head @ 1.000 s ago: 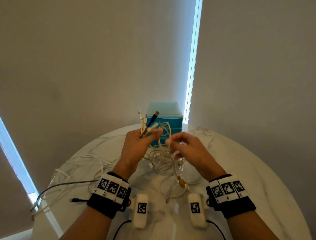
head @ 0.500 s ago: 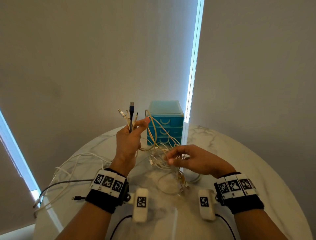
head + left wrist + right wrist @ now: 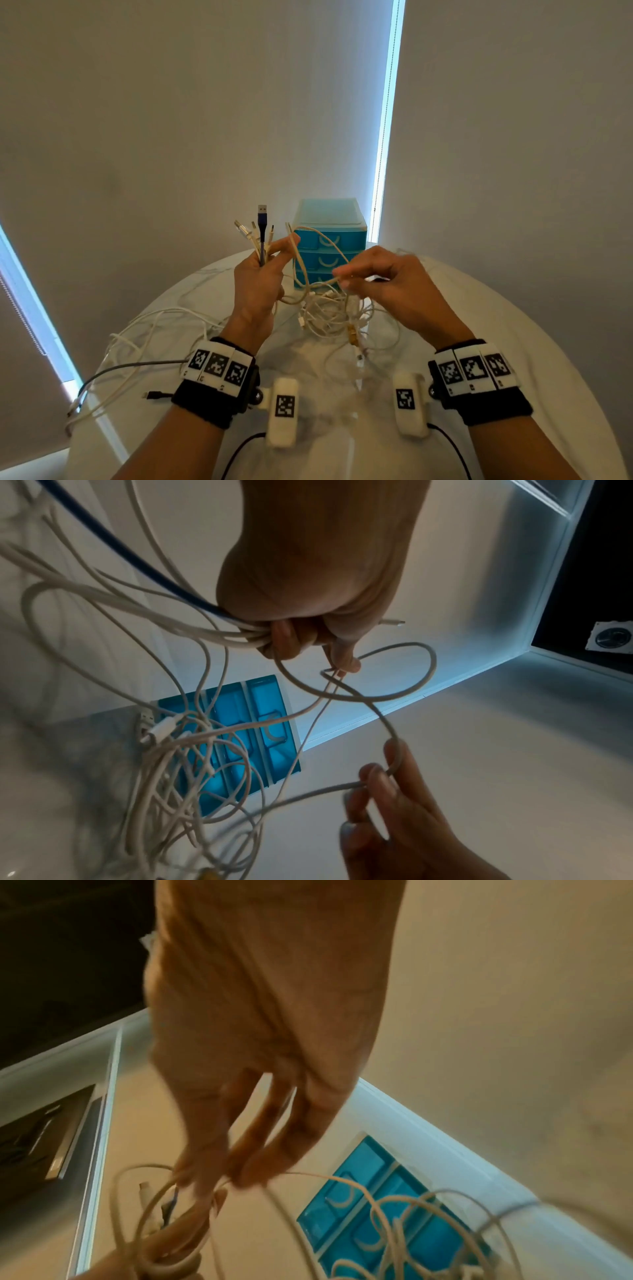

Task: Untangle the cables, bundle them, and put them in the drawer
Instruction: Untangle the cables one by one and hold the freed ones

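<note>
White and cream cables [image 3: 329, 308] tangle on the white grey-veined marble table [image 3: 513, 342]; one blue-black USB cable [image 3: 262, 236] among them. Translucent turquoise drawer unit [image 3: 330, 246] at the far edge. Black wristbands [image 3: 205, 404] carry black-and-white square markers.

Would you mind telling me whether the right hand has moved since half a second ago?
Yes. The right hand has risen: it now overlaps the lower drawers of the blue drawer unit, where before it sat below it.

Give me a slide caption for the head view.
Left hand grips cable ends upright; right hand pinches a loop before the drawers.
</note>
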The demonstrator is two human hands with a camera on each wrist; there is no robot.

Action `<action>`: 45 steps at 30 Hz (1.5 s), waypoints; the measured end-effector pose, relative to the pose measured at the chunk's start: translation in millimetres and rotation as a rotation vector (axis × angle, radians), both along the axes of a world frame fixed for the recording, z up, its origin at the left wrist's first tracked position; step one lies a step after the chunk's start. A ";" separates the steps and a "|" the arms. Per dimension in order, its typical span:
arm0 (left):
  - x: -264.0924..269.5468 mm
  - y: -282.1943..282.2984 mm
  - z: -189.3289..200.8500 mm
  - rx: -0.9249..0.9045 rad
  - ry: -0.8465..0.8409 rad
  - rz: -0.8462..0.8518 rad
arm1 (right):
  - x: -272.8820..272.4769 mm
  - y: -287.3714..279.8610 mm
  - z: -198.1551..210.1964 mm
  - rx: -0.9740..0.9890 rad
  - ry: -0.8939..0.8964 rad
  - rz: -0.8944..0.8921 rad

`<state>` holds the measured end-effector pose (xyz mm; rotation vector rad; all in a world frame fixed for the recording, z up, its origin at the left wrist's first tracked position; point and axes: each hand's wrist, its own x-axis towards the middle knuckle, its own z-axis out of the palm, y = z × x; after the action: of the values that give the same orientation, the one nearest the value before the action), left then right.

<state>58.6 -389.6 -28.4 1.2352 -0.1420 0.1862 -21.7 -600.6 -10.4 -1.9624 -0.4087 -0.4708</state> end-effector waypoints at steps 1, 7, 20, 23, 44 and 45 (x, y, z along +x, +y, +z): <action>0.8 0.6 0.1 -0.009 0.014 -0.010 | -3.8 1.9 1.6 -0.105 0.085 0.080; -4.3 0.5 3.5 0.036 0.044 -0.157 | -0.3 24.7 -11.2 -0.045 0.356 0.141; -20.7 1.2 10.7 0.276 -0.097 -0.240 | 11.3 33.5 -24.1 0.133 0.211 -0.042; -20.9 0.6 9.6 0.396 -0.115 -0.183 | 11.2 31.6 -24.3 0.120 0.197 -0.043; -24.5 -3.9 12.6 0.463 -0.057 -0.151 | 5.0 35.3 -15.5 0.190 0.060 -0.126; -24.4 -5.5 12.2 0.473 -0.057 -0.142 | 5.0 35.0 -16.9 0.182 0.054 -0.102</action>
<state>34.2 -395.1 -16.2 1.6839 -0.3364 0.0651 -16.7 -565.6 -27.3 -1.8201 -0.2246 -0.5013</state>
